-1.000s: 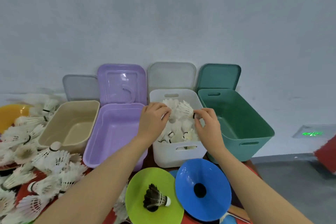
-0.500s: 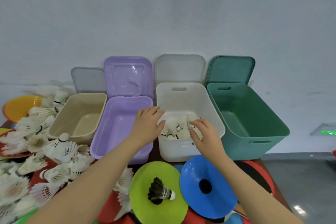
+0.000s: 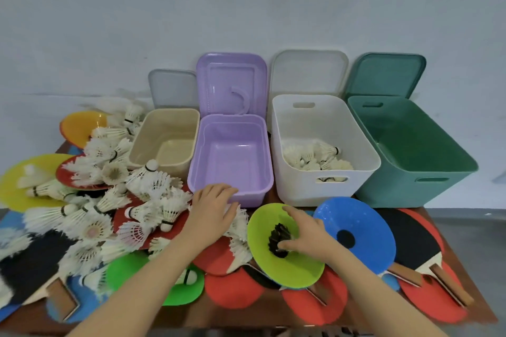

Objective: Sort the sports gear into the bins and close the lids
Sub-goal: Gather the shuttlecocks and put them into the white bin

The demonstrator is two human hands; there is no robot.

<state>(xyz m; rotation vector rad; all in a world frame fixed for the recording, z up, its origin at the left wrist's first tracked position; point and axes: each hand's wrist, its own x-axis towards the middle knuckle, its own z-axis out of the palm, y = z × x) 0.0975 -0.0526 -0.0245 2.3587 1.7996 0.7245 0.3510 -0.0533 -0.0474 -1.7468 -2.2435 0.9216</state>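
Note:
Four open bins stand in a row by the wall: beige (image 3: 164, 142), purple (image 3: 232, 156), white (image 3: 301, 189) and green (image 3: 397, 189). Their lids lean on the wall behind them. White shuttlecocks (image 3: 315, 157) lie in the white bin. A large heap of white shuttlecocks (image 3: 137, 200) covers the table's left side. My left hand (image 3: 212, 212) rests with relaxed fingers on shuttlecocks in front of the purple bin. My right hand (image 3: 308, 236) closes thumb and fingers on a black shuttlecock (image 3: 278, 238) lying in a lime cone disc (image 3: 262, 262).
A blue cone disc (image 3: 364, 216) lies right of the lime one. Red and black table tennis paddles (image 3: 410, 241) spread along the table's front and right. Orange (image 3: 79, 126), yellow (image 3: 16, 189) and green (image 3: 123, 273) discs lie among the shuttlecocks on the left.
Both hands left the white bin after dropping their shuttlecocks there. The left moved down onto the heap, the right onto the black shuttlecock. The view tilted down.

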